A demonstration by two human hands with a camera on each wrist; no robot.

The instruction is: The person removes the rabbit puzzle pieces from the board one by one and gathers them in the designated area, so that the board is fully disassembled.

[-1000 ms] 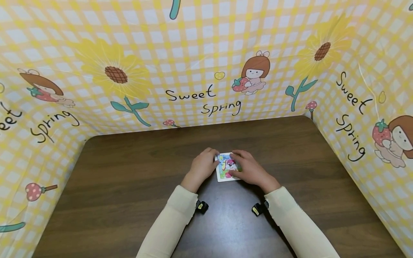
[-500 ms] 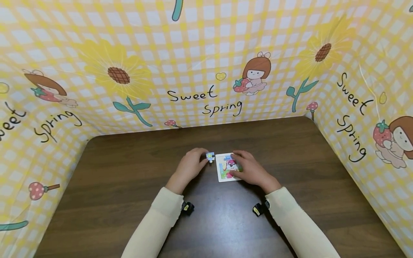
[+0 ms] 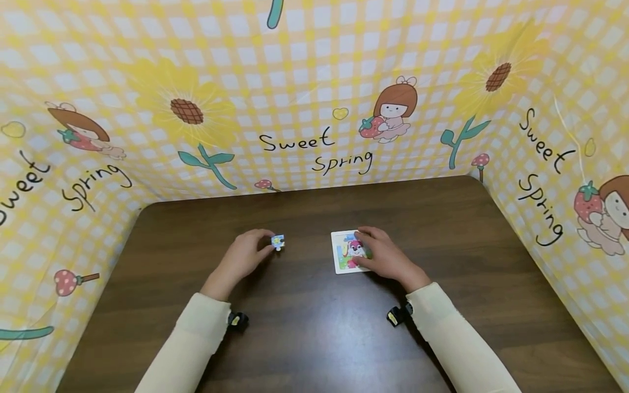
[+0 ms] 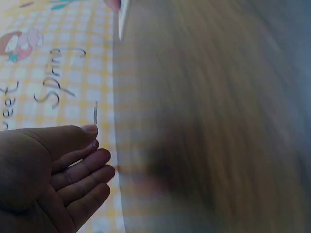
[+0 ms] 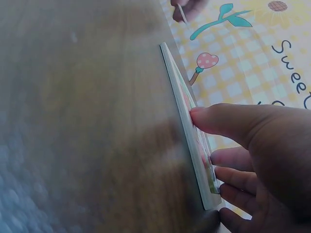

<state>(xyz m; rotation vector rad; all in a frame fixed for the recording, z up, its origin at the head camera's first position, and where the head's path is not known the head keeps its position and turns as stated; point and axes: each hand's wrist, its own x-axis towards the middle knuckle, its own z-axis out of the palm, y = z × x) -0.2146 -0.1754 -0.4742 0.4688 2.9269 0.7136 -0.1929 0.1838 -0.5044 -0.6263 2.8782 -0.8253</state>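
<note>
In the head view my left hand (image 3: 241, 259) pinches a small blue-and-yellow jigsaw piece (image 3: 278, 242) between thumb and fingertips, left of the puzzle board. The left wrist view shows that jigsaw piece (image 4: 95, 114) edge-on above the thumb tip. The white-rimmed puzzle board (image 3: 338, 256), with a pink-and-white cartoon dog picture, lies flat on the table. My right hand (image 3: 385, 256) rests on its right part, hiding some of the picture. In the right wrist view the thumb presses on the puzzle board (image 5: 187, 126) and the other fingers touch it near its edge.
The brown wooden table (image 3: 304, 322) stretches around both hands. A yellow checked cloth (image 3: 295, 98) with printed flowers and figures stands up along the back and both sides. A small black wrist camera (image 3: 239, 322) shows below the left sleeve, with another below the right.
My left hand has drawn away from the puzzle board to the left, taking the jigsaw piece with it. The right hand has stayed on the board.
</note>
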